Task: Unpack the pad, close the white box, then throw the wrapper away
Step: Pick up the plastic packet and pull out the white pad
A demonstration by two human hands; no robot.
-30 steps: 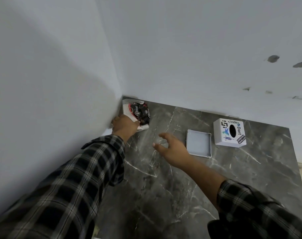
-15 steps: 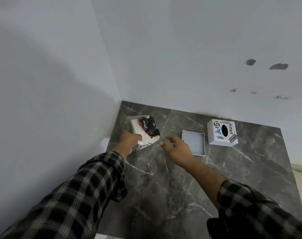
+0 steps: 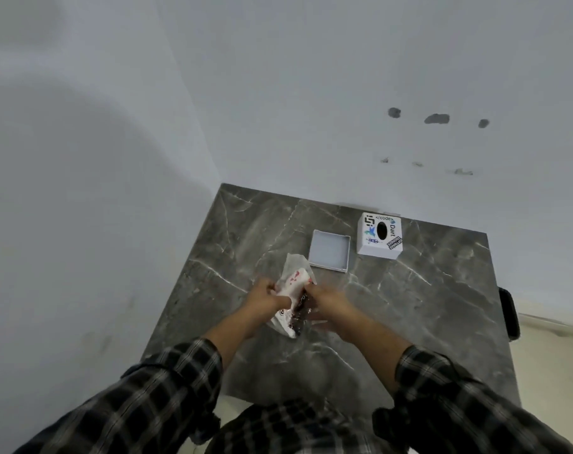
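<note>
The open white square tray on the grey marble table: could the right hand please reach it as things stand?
Probably not freely: the right hand is gripping the wrapped packet with the left hand, though nothing blocks the open white square tray.

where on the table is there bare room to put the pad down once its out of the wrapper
The right side of the marble table, below the stickered box, is bare out to the edge. So is the far left corner by the walls. It is crowded mid-table: both hands, left hand and right hand, hold the wrapped pad just in front of the open white box.
</note>
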